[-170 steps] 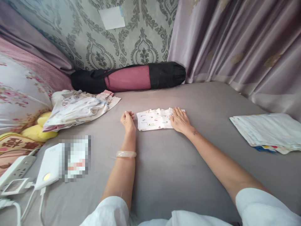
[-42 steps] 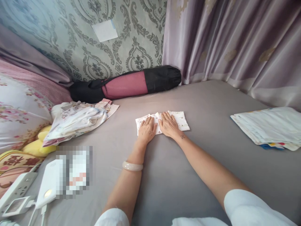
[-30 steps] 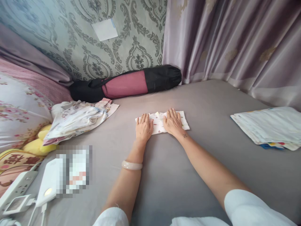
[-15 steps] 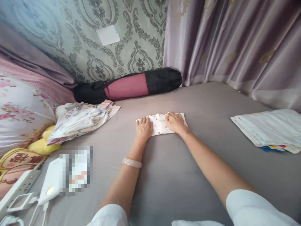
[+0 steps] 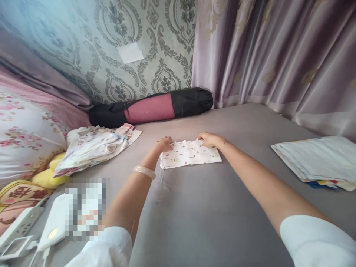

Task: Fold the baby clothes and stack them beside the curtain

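A small white garment (image 5: 191,155) with a scattered print lies folded into a flat rectangle on the grey bed sheet. At its far left corner is my left hand (image 5: 165,144), a pale bangle on the wrist, its thumb over the cloth and its fingers curled at the edge. My right hand (image 5: 209,139) holds the far right part of the same edge with bent fingers. Some fingertips of both hands are hidden behind the cloth and knuckles.
A loose heap of light clothes (image 5: 97,148) lies left, a folded stack of cloths (image 5: 314,159) right. A black and pink long bag (image 5: 150,107) rests along the wall. Near left are a power strip (image 5: 20,226), a white charging device (image 5: 57,218) and a yellow plush (image 5: 47,176).
Both hands have gone from lying flat on the garment to gripping its far edge, the left shifting outward. More of the printed cloth shows, and its near edge sits lower in view.
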The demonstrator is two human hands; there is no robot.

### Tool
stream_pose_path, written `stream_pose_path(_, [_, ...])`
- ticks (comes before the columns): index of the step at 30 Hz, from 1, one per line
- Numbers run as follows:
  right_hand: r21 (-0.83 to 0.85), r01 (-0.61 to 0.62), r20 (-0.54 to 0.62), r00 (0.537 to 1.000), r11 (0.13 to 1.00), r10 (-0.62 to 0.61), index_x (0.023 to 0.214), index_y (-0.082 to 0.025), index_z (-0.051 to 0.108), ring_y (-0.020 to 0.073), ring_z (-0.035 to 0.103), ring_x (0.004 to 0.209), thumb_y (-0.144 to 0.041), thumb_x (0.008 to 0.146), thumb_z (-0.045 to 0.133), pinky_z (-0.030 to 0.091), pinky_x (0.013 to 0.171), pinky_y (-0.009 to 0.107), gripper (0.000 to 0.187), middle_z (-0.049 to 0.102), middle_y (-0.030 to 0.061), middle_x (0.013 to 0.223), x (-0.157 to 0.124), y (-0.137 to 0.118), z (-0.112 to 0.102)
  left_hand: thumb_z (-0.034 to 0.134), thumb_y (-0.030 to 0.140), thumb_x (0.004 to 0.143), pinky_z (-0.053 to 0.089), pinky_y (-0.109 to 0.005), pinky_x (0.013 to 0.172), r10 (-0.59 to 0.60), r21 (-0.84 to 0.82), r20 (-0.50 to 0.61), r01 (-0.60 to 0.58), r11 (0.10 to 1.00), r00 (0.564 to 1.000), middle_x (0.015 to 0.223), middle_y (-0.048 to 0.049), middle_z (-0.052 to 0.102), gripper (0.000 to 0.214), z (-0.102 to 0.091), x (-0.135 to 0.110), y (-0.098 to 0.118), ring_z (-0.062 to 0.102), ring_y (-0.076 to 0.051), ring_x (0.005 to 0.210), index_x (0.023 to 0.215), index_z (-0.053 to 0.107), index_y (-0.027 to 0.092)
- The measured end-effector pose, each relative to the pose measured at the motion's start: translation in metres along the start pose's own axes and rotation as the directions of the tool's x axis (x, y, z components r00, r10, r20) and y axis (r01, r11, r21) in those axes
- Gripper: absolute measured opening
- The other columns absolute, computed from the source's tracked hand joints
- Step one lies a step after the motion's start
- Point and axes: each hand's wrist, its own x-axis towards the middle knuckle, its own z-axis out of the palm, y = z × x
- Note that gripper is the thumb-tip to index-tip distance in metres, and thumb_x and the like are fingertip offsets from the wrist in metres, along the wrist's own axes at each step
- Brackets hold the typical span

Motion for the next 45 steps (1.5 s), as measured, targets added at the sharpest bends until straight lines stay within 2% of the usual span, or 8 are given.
stream_pose_path(4, [-0.035,-0.043,0.051,0.998,0.998,0.045,0.12,-0.02,0.066,0.0272,0.059,0.117,-0.018,0.07,0.077,0.049,0.093,0.033,0.051,0.058,0.0128,0.133,0.008,-0.003,-0.008,0.066,0.034,0.077,0.048,-0.025,0.091,0.009,0.016,0.103,-0.011,1.0,0.995,0.128,-0.0051,0.064,0.049,-0.009,0.012,-0.004,0.061,-0.02,0.115,0.125,0.059,0.025])
stream_pose_path(9, [-0.056,-0.08,0.109,0.99,0.995,0.086,0.116,-0.021,0.067,0.0263,0.066,0.102,-0.023,0.07,0.079,0.052,0.083,0.034,0.048,0.066,0.0103,0.121,0.011,-0.004,-0.018,0.069,0.036,0.072,0.051,-0.025,0.08,0.01,0.042,0.22,-0.02,0.999,0.975,0.118,-0.0081,0.071,0.05,-0.018,0.027,-0.004,0.067,-0.023,0.101,0.119,0.066,0.021])
stream_pose_path(18, [-0.097,-0.087,0.159,0.982,0.991,0.102,0.103,-0.021,0.073,0.0261,0.069,0.092,-0.025,0.064,0.082,0.052,0.079,0.037,0.04,0.074,0.0084,0.102,0.026,-0.002,-0.02,0.073,0.037,0.066,0.051,-0.027,0.076,0.03,0.052,0.266,-0.046,0.998,0.963,0.111,-0.01,0.074,0.046,-0.022,0.037,-0.005,0.068,-0.025,0.094,0.108,0.073,0.02])
stream_pose_path(30, [-0.044,-0.134,0.064,0.989,0.99,0.137,0.113,-0.017,0.07,0.0262,0.069,0.099,-0.017,0.074,0.073,0.052,0.08,0.034,0.039,0.071,0.0134,0.113,-0.001,-0.009,-0.011,0.064,0.025,0.074,0.051,-0.027,0.083,-0.022,0.0,0.108,0.022,1.0,0.994,0.121,-0.0113,0.069,0.042,-0.006,0.012,0.005,0.067,-0.024,0.105,0.115,0.067,0.019])
stream_pose_path(35, [-0.068,-0.11,-0.078,0.991,0.992,0.105,0.125,-0.017,0.062,0.027,0.061,0.117,-0.015,0.084,0.061,0.047,0.092,0.035,0.042,0.064,0.0164,0.129,-0.023,-0.016,0.001,0.054,0.018,0.078,0.044,-0.042,0.098,-0.077,-0.017,-0.023,0.076,0.997,0.997,0.129,-0.0128,0.064,0.041,0.01,-0.002,0.013,0.06,-0.028,0.119,0.118,0.063,0.021])
stream_pose_path(38, [-0.083,-0.089,-0.156,0.985,0.993,0.075,0.121,-0.017,0.065,0.0271,0.057,0.122,-0.016,0.089,0.055,0.043,0.096,0.036,0.034,0.063,0.0167,0.13,-0.034,-0.019,0.006,0.051,0.017,0.08,0.042,-0.047,0.099,-0.092,-0.023,-0.085,0.091,0.996,0.992,0.127,-0.0136,0.064,0.035,0.016,-0.01,0.015,0.059,-0.029,0.118,0.112,0.065,0.021])
stream_pose_path(41, [-0.084,-0.069,-0.198,0.979,0.994,0.052,0.111,-0.018,0.07,0.0262,0.058,0.12,-0.02,0.09,0.055,0.043,0.094,0.035,0.026,0.065,0.0158,0.127,-0.043,-0.018,0.004,0.047,0.02,0.084,0.041,-0.044,0.099,-0.082,-0.025,-0.142,0.08,0.997,0.986,0.124,-0.0132,0.065,0.03,0.014,-0.021,0.015,0.059,-0.027,0.116,0.107,0.066,0.02])
stream_pose_path(45, [-0.072,-0.057,-0.235,0.971,0.996,0.038,0.106,-0.021,0.071,0.0252,0.061,0.114,-0.028,0.088,0.059,0.045,0.086,0.032,0.023,0.066,0.013,0.124,-0.052,-0.01,-0.01,0.048,0.026,0.087,0.04,-0.042,0.097,-0.052,-0.025,-0.192,0.048,0.999,0.98,0.116,-0.0085,0.069,0.025,-0.007,-0.039,0.012,0.06,-0.025,0.112,0.105,0.066,0.022])
